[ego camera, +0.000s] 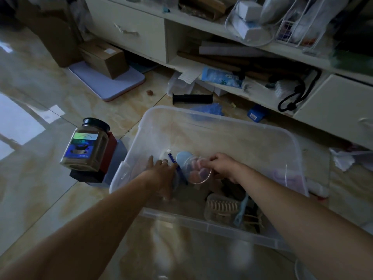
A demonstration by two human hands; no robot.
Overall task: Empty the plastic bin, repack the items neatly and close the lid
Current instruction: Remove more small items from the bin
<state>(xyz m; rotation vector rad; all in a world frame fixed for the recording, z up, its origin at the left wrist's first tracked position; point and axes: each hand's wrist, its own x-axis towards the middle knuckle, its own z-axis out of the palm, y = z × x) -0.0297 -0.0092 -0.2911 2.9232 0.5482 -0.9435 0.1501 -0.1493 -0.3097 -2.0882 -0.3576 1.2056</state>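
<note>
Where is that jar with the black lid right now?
In the head view, the jar with the black lid stands on the floor outside the clear plastic bin, to its left, on a dark block beside a red box.

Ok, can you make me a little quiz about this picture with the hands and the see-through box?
1. True or false: the jar with the black lid stands inside the plastic bin.
2. Which hand grips the clear cup? A left, B right.
3. Fill in: the black handle grip lies on the ____.

Key: 1 false, it stands outside, on the left hand side. 2 B, the right hand. 3 floor.
</note>
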